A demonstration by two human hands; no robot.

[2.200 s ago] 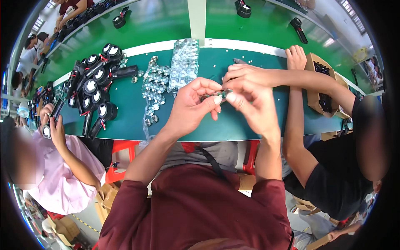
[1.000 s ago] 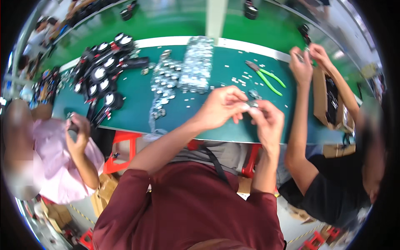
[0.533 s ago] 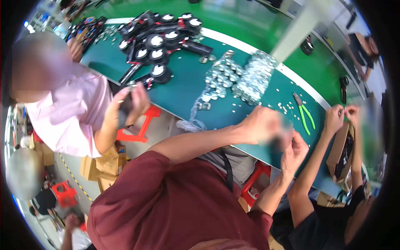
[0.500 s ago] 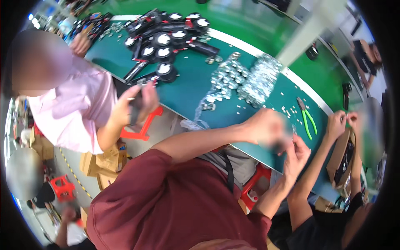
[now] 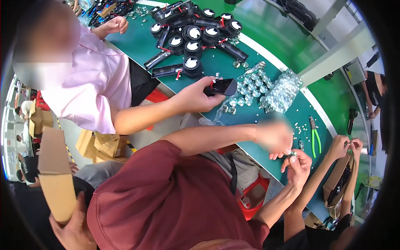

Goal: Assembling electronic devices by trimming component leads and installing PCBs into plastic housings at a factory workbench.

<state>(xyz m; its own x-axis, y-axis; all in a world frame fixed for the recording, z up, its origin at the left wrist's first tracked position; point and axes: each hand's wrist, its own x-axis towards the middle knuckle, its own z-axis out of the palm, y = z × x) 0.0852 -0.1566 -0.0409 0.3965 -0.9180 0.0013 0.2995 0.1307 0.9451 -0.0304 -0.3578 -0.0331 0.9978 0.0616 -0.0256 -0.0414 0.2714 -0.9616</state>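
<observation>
My left hand (image 5: pixel 275 135) is over the table edge, largely smeared by blur; its curled fingertips meet those of my right hand (image 5: pixel 299 164). Between thumb and finger, my right hand pinches a small clear, greenish part (image 5: pixel 293 154). What the left fingers themselves hold is hidden. Just beyond my hands lie scattered tiny white pieces (image 5: pixel 301 127) and another small clear part (image 5: pixel 301 143). Green-handled pliers (image 5: pixel 315 139) lie to the right of them. Farther up are loose clear round parts (image 5: pixel 254 85) and a bag of similar parts (image 5: pixel 282 93).
Black round-headed units with tubes (image 5: pixel 193 41) are piled at the back left. A co-worker in pink holds a black tube-like part (image 5: pixel 224 86) over the table. At right, another person's hands (image 5: pixel 339 146) work above an open carton (image 5: pixel 338 181). Someone holds a cardboard box (image 5: pixel 57 175) at left.
The co-worker in pink has extended one hand with the black part rightward and drawn the other back. A held cardboard box has appeared at lower left. My hands stay together; the view has shifted.
</observation>
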